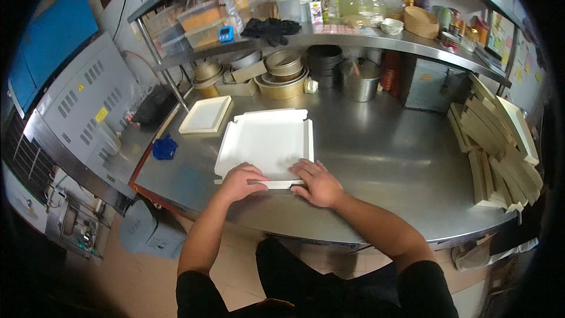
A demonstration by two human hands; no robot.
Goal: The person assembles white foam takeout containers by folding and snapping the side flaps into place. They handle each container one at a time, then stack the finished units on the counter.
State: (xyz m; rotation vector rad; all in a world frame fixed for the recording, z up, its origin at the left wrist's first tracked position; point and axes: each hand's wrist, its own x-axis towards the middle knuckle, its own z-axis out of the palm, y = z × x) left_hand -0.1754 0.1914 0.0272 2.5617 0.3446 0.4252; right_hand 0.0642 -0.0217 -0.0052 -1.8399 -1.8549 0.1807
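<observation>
A white cardboard box blank (265,141) lies on the steel table in front of me, its notched flaps spread at the far and left sides. Along its near side a narrow strip is folded up, and both hands are at it. My left hand (240,182) pinches the strip near the left corner, thumb on the near side. Toward the right corner, my right hand (321,185) grips the same edge, fingers over the inner face and thumb in front. A shallow white cardboard tray (205,114) with raised sides rests farther left.
Cream cardboard trays (497,141) are piled unevenly at the right end. A crumpled blue cloth (165,147) lies at left. Round cake tins (281,76), a steel pot (361,79) and a grey metal box (435,85) stand at the back under a loaded shelf (329,38).
</observation>
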